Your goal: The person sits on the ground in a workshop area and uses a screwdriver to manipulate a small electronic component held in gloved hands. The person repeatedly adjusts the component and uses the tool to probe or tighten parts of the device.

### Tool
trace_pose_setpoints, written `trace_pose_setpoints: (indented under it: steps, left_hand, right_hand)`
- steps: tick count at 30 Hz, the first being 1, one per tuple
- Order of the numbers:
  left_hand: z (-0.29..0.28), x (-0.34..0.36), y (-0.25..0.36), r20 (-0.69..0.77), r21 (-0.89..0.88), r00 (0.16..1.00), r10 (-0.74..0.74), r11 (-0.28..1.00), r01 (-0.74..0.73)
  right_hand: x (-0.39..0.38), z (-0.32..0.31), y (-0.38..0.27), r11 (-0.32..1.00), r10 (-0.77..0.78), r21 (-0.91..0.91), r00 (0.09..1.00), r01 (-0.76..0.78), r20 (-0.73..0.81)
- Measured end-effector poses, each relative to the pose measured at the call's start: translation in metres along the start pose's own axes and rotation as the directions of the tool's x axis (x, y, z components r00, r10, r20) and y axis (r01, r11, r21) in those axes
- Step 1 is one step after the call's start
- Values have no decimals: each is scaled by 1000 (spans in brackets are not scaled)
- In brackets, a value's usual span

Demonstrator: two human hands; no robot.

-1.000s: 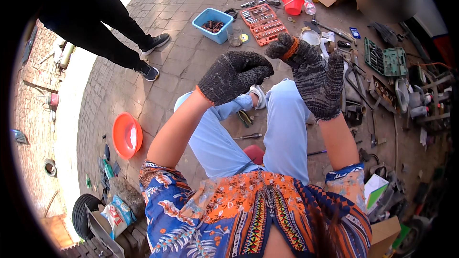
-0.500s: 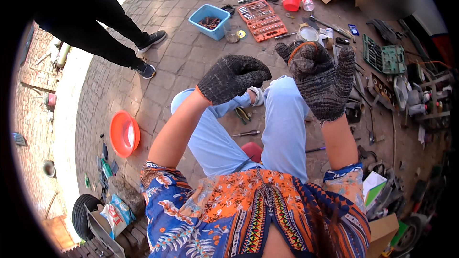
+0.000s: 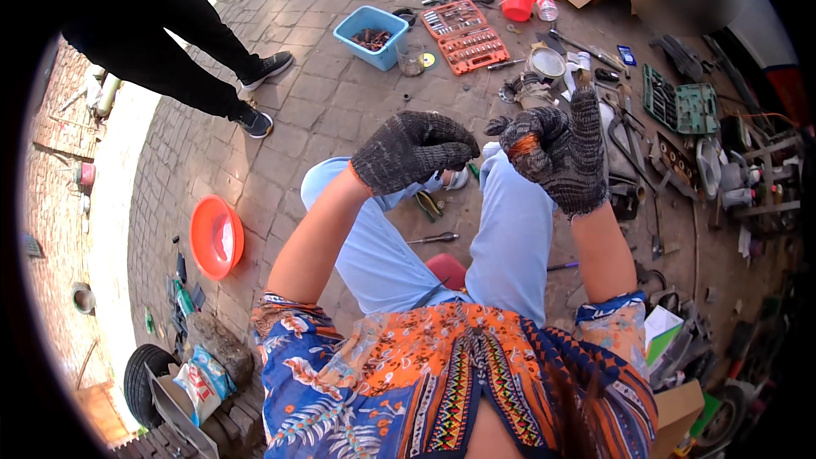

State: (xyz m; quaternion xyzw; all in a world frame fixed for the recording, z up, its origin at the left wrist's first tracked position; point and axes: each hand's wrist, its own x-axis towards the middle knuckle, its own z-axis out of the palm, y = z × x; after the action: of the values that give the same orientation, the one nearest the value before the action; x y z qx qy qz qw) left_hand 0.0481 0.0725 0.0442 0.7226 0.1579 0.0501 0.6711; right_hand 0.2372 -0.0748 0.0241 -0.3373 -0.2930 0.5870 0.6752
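My left hand [image 3: 415, 153], in a dark grey knit glove with an orange cuff edge, is above my left knee. Its fingers are bent and pressed together; whatever may be in them is hidden. Close on its right is my right hand [image 3: 557, 153], gloved alike and raised over my right knee. One finger points up while the others curl around a small orange band [image 3: 525, 144] whose kind I cannot make out. A narrow gap separates the hands. Below them on the paving lie green-handled pliers [image 3: 429, 204] and a slim dark-handled tool [image 3: 435, 238].
Ahead are a blue basin [image 3: 371, 37] of small parts, an orange socket set [image 3: 463, 36] and a red bucket [image 3: 516, 2]. A green tool case [image 3: 680, 100] and scattered metal parts spread at right. An orange basin [image 3: 216, 236] is at left; a person [image 3: 200, 59] stands beyond it.
My right hand has come down and toward the left, and its spread fingers have curled in around the orange band. The left hand has stayed nearly in place.
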Motion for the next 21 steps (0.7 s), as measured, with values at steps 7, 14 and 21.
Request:
trace_pose_setpoints:
  steps: [7, 14, 21]
  left_hand:
    - [-8, 10, -21, -295, 245, 928, 229, 957, -158]
    - [-14, 13, -22, -261, 308, 946, 190, 946, -105]
    - [0, 18, -27, -75, 169, 983, 168, 974, -153]
  right_hand:
    - [0, 10, 20, 988, 113, 127, 976, -90, -185]
    - [-2, -14, 47, 962, -135, 243, 991, 127, 14]
    - [8, 24, 31, 69, -475, -962, 857, 263, 200]
